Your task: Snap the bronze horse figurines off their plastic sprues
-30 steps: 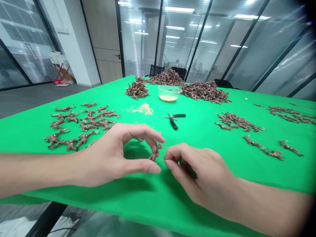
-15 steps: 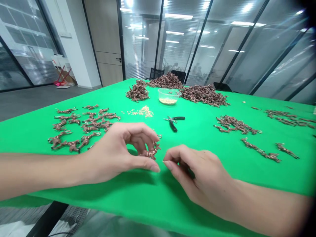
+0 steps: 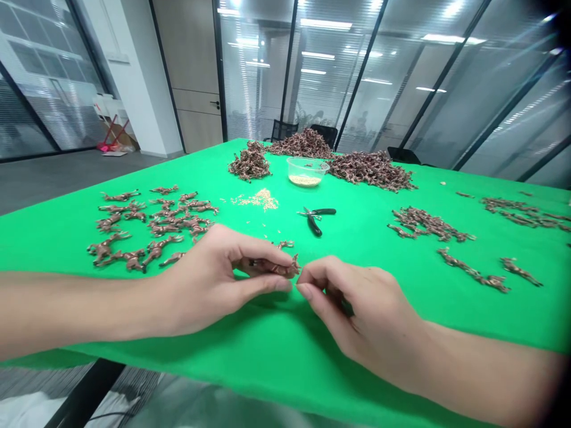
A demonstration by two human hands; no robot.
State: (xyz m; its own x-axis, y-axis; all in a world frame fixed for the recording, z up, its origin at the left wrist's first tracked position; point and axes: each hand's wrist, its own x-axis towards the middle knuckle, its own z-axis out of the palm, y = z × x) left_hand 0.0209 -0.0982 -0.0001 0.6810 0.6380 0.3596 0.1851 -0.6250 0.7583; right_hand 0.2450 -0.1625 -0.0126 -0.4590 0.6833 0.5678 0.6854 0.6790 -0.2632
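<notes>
Left fingers have narrowed since the earlier frame, and the animal figure (image 3: 289,270) has turned lower between them; the left hand (image 3: 212,273) holds it near the table's (image 3: 285,356) near edge, a second figure (image 3: 284,244) lying just beyond; the right hand (image 3: 363,303), close beside it, has thumb and forefinger pinched together, seemingly on a pale bit, too small to be certain. Toward the left edge, a loose group of figures (image 3: 163,229); toward the right edge, further groups (image 3: 428,223); along the far edge, large heaps (image 3: 372,171). Before these, a clear tub (image 3: 295,170) of pale grains, a scatter of grains (image 3: 266,200) and open pliers (image 3: 311,216). Progress, as judged: work on the held figure appears under way; many figures remain heaped; which laid-out groups are finished cannot be told.
</notes>
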